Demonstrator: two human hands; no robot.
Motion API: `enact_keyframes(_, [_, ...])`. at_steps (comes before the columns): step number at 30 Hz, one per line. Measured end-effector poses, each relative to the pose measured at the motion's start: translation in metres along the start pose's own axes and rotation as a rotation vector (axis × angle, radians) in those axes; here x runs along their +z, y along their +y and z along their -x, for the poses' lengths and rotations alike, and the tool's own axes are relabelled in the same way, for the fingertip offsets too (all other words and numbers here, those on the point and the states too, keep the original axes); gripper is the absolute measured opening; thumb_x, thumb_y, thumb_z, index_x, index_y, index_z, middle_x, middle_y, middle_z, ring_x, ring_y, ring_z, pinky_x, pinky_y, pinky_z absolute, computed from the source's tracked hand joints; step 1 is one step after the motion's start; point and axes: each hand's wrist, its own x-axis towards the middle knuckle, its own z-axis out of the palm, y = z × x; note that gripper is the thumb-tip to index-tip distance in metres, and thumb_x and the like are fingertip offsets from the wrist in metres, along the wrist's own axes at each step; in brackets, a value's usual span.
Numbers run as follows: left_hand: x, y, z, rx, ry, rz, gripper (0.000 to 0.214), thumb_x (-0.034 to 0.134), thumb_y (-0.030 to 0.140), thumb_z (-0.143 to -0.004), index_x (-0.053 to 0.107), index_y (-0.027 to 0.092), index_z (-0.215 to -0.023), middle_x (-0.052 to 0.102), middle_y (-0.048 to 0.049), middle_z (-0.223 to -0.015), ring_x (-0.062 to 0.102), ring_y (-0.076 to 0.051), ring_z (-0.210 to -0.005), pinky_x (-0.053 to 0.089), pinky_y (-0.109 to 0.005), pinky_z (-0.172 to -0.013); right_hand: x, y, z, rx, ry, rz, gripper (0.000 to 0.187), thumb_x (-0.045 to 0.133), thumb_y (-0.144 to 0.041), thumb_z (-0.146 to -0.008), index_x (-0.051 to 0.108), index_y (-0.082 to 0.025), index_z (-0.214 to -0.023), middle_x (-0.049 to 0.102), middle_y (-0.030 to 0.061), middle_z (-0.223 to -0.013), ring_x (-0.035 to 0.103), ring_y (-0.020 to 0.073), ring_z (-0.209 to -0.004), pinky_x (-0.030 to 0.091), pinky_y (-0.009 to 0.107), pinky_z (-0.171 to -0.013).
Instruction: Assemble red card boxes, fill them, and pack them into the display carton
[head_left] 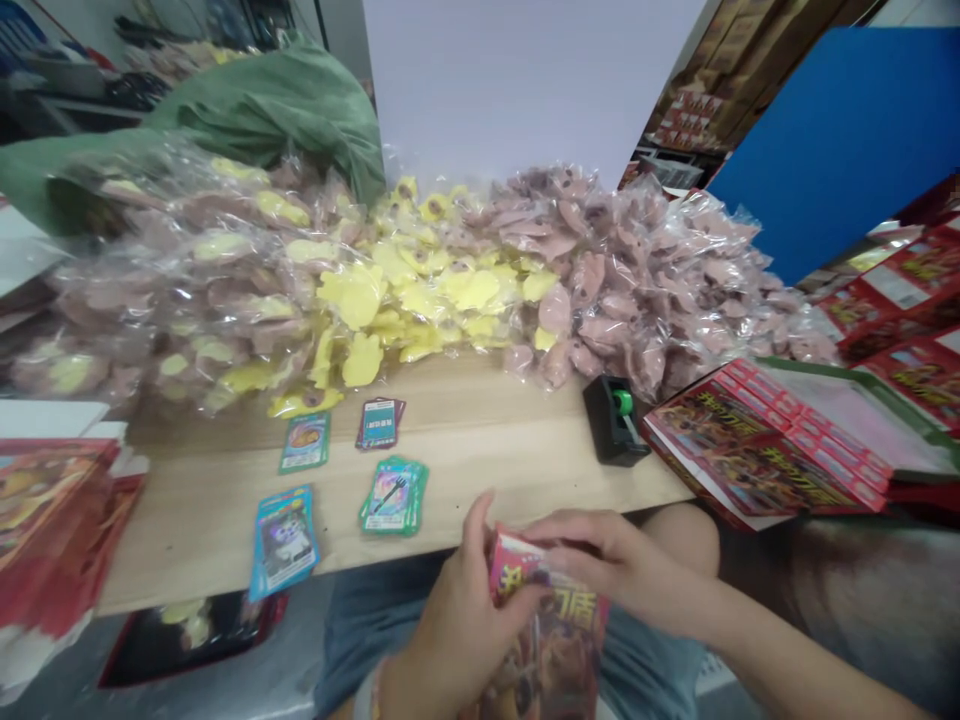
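Both hands low and close together at centre — left hand (pixel 457 640) upright, fingers curled, wrist toward the bottom edge; right hand (pixel 600 560) reaching across, fingers nearly straight, right forearm (pixel 795 640) angled from lower right.

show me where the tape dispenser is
The black tape dispenser sits near the right end of the wooden tabletop in the head view, just below the bagged pink pieces and just left of the red printed packets.
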Motion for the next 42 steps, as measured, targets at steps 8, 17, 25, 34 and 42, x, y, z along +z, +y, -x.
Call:
enact_keyframes(8, [-0.012, 0.0, 0.012, 0.039, -0.079, -0.036, 0.09, 0.071, 0.04, -0.064, 0.02, 0.023, -0.136, 0.051, -0.0108, -0.118, 0.049, -0.027, -0.105, 0.036, -0.04, -0.091, 0.012, -0.014, -0.005, 0.131, -0.062, -0.047, 0.033, 0.043, -0.035, -0.088, 0.059, -0.019, -0.113, 0.067, 0.002, -0.087, 0.06, 0.0126, -0.074, 0.047, 0.024, -0.067])
enact_keyframes(17, [-0.017, 0.006, 0.006, 0.026, -0.15, 0.09, 0.092, 0.074, 0.023, -0.059, 0.021, 0.025, -0.135, 0.053, -0.0066, -0.111, 0.052, -0.022, -0.095, 0.04, -0.034, -0.085, 0.016, -0.016, -0.003, -0.013, -0.009, 0.347, 0.031, 0.039, -0.035, -0.09, 0.063, -0.02, -0.103, 0.063, 0.0039, -0.087, 0.058, 0.0137, -0.073, 0.047, 0.024, -0.066])
enact_keyframes(25, [-0.016, 0.012, 0.003, 0.067, -0.197, 0.013, 0.102, 0.075, 0.029, -0.058, 0.013, 0.022, -0.139, 0.055, -0.0083, -0.109, 0.052, -0.023, -0.094, 0.039, -0.035, -0.086, 0.009, -0.021, -0.004, -0.106, -0.038, 0.552, 0.026, 0.04, -0.026, -0.089, 0.064, -0.019, -0.097, 0.061, 0.003, -0.08, 0.056, 0.0121, -0.068, 0.045, 0.022, -0.062])
enact_keyframes(34, [-0.032, 0.012, -0.014, 0.227, -0.222, 0.068, 0.04, 0.063, 0.021, -0.074, 0.058, 0.023, -0.114, 0.061, -0.0038, -0.105, 0.056, -0.018, -0.095, 0.041, -0.026, -0.085, 0.027, 0.021, 0.014, -0.248, 0.367, 0.412, 0.025, 0.049, -0.022, -0.085, 0.056, -0.027, -0.109, 0.053, 0.0047, -0.105, 0.054, 0.0148, -0.1, 0.047, 0.028, -0.085])
enact_keyframes(42, [-0.063, 0.06, -0.042, 0.55, -0.398, -0.269, 0.039, 0.049, 0.011, -0.081, 0.055, 0.028, -0.116, 0.063, -0.0005, -0.101, 0.058, -0.014, -0.091, 0.045, -0.022, -0.08, -0.015, 0.063, 0.037, -0.159, 0.909, 0.402, 0.027, 0.046, -0.039, -0.083, 0.059, -0.024, -0.102, 0.05, 0.0099, -0.115, 0.055, 0.021, -0.097, 0.048, 0.036, -0.082])
